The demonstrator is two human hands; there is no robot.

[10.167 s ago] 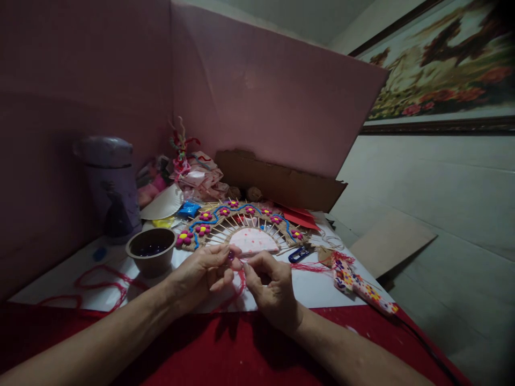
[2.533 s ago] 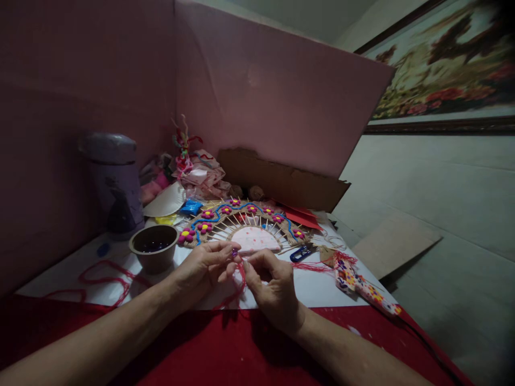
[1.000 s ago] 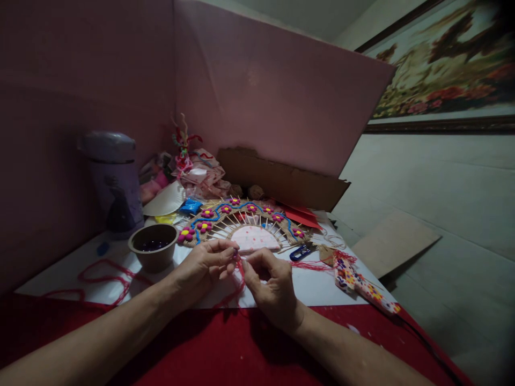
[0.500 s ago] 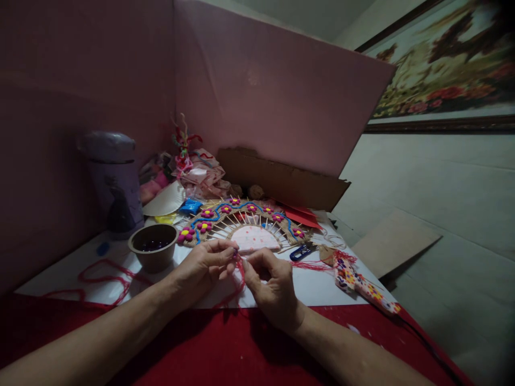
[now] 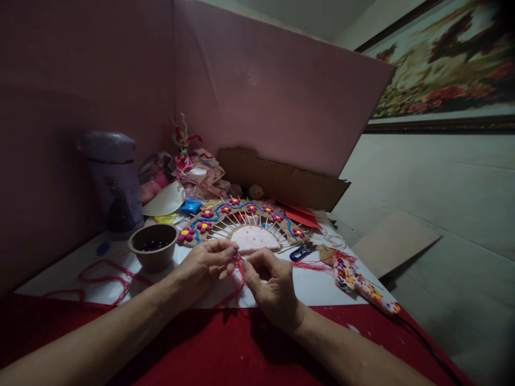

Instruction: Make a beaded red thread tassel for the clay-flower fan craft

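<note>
My left hand (image 5: 201, 271) pinches a small purple bead (image 5: 234, 251) between thumb and forefinger. My right hand (image 5: 271, 289) faces it, fingers curled and pinched on a red yarn strand (image 5: 237, 287) that runs down between both hands. The two hands nearly touch, just in front of a fan-shaped craft piece (image 5: 241, 222) made of sticks, with pink flowers and a blue wavy line. A brown bowl (image 5: 153, 246) with dark beads stands left of my left hand.
A white sheet (image 5: 317, 287) covers the table over a red cloth (image 5: 225, 348). More red yarn (image 5: 100, 276) loops at the left. A lilac flask (image 5: 112, 179), paper plate (image 5: 164, 202), blue clippers (image 5: 301, 252), a patterned handle (image 5: 362, 287) and a cardboard piece (image 5: 281, 179) surround the work. Pink boards stand behind.
Hardly anything differs. My hands stay together at the same spot, with small finger movements on the bead and yarn.
</note>
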